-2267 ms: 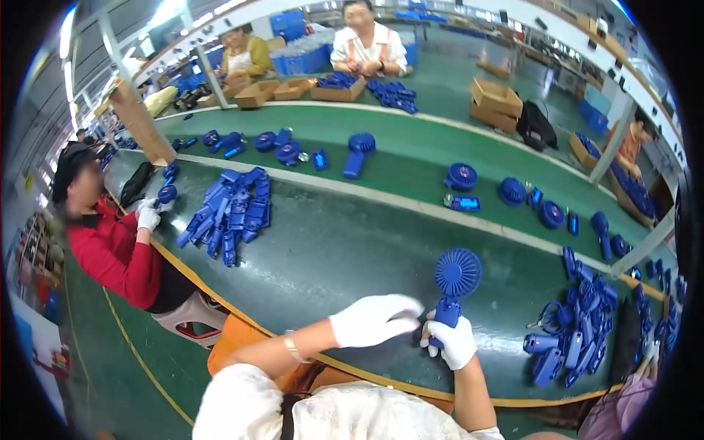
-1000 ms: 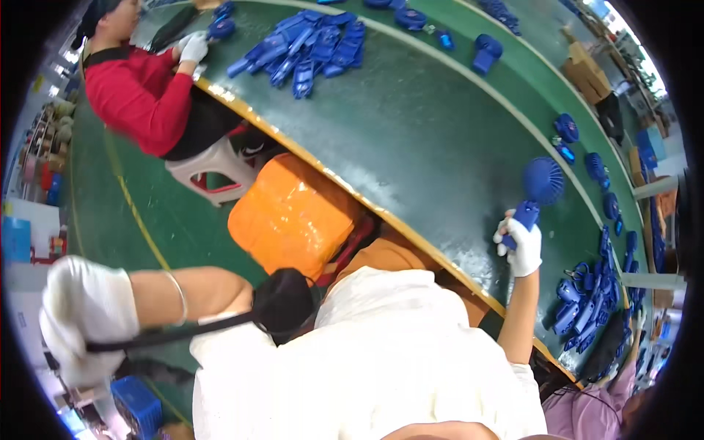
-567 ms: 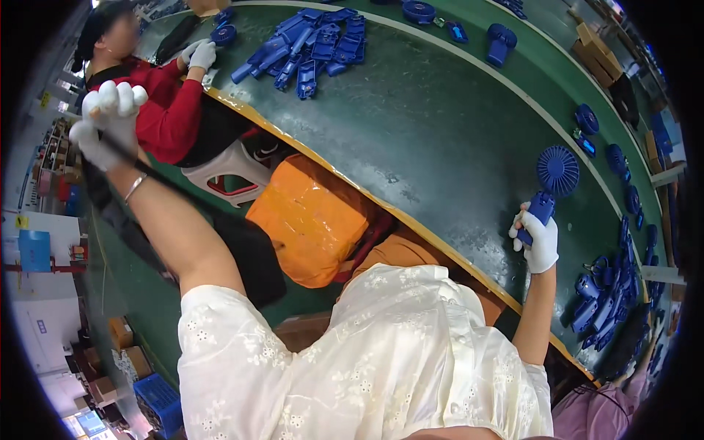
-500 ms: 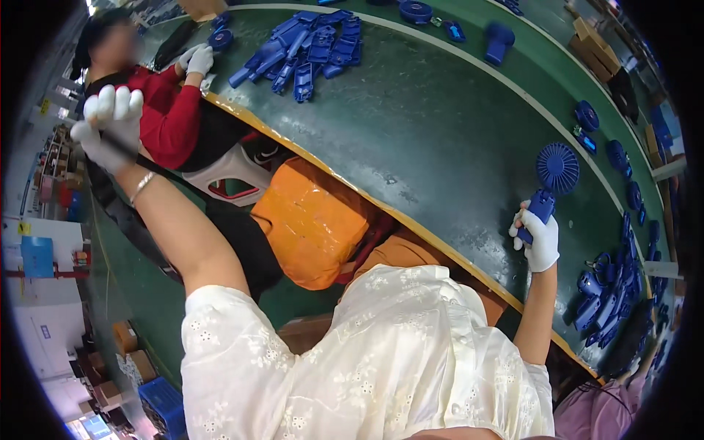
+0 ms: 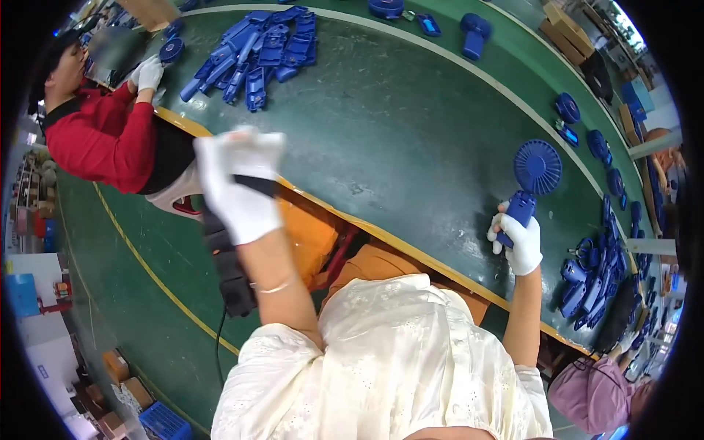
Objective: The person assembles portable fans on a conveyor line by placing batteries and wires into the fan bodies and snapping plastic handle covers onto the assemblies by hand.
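Note:
My right hand (image 5: 519,240), in a white glove with some fingertips bare, is closed round the handle of a blue handheld fan (image 5: 537,167). The round grille points up and away from me, over the green table. My left hand (image 5: 242,183), also white-gloved, is raised near the table's edge and smeared by motion. It appears closed on a black elongated thing (image 5: 233,282) that runs down beside my forearm and trails a thin cord. Its exact kind I cannot make out, since hand and arm cover part of it.
A pile of blue plastic fan housings (image 5: 257,55) lies at the far left of the table (image 5: 381,125), another heap of blue parts (image 5: 598,275) at the right. Single fans (image 5: 474,35) line the far strip. A co-worker in red (image 5: 103,139) sits left; an orange-covered seat (image 5: 312,235) stands below the edge.
My left hand has swung right, from beside the co-worker to the table's edge, with the black thing. The view has shifted; my right hand still grips the fan.

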A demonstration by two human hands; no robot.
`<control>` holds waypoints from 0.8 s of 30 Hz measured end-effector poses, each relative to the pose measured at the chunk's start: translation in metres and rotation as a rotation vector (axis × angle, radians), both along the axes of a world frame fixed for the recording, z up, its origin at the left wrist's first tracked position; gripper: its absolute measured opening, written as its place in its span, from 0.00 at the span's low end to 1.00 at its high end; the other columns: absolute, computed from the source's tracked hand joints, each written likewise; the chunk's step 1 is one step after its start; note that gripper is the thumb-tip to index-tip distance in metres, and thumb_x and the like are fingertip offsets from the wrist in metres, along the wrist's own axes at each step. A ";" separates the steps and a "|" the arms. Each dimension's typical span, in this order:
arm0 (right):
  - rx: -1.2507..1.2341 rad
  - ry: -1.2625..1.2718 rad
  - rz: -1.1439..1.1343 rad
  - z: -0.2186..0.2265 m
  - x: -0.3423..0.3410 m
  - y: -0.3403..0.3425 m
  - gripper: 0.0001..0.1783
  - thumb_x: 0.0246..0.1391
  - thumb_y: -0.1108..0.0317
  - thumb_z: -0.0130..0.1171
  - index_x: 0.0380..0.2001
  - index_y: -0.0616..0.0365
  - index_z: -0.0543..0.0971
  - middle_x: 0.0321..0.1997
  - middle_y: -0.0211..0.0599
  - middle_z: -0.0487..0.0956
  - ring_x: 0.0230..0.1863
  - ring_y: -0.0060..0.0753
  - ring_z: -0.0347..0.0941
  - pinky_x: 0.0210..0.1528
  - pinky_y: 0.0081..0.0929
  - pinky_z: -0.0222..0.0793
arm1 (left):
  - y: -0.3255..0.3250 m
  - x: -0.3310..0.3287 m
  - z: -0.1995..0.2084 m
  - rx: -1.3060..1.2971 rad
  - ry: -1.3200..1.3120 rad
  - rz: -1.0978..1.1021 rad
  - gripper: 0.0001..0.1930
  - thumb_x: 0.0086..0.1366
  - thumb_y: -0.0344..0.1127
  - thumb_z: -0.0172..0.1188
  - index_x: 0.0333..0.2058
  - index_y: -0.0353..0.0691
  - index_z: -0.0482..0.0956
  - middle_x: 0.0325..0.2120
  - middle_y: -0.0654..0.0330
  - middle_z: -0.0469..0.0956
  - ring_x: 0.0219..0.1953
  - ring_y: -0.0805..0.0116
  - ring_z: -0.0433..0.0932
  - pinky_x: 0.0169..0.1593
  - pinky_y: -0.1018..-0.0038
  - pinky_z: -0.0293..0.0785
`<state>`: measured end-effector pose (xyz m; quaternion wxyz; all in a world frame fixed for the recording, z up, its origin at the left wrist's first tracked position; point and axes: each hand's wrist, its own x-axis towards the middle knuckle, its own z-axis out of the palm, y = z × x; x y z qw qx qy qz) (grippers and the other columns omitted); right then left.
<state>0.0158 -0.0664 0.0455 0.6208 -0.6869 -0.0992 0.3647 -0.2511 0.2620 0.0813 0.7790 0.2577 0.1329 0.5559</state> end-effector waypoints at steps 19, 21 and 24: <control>-0.006 -0.035 -0.020 -0.004 -0.001 0.003 0.18 0.54 0.68 0.59 0.46 0.64 0.71 0.27 0.37 0.74 0.24 0.31 0.73 0.16 0.21 0.66 | -0.084 -0.095 -0.110 0.159 1.125 -0.938 0.25 0.65 0.31 0.61 0.60 0.34 0.70 0.57 0.52 0.74 0.60 0.62 0.72 0.63 0.65 0.70; 0.000 -0.025 -0.023 -0.005 0.000 0.003 0.18 0.54 0.69 0.59 0.46 0.64 0.71 0.27 0.37 0.74 0.24 0.31 0.74 0.16 0.21 0.66 | -0.099 -0.093 -0.114 0.520 1.209 -0.566 0.29 0.56 0.31 0.70 0.57 0.36 0.72 0.56 0.52 0.74 0.58 0.58 0.74 0.60 0.64 0.72; 0.003 -0.035 0.002 -0.008 0.002 0.003 0.18 0.54 0.69 0.60 0.46 0.65 0.71 0.27 0.37 0.74 0.24 0.31 0.74 0.16 0.21 0.66 | -0.118 -0.100 -0.107 1.240 1.489 -0.259 0.32 0.45 0.34 0.76 0.51 0.39 0.75 0.55 0.49 0.74 0.58 0.45 0.72 0.59 0.54 0.70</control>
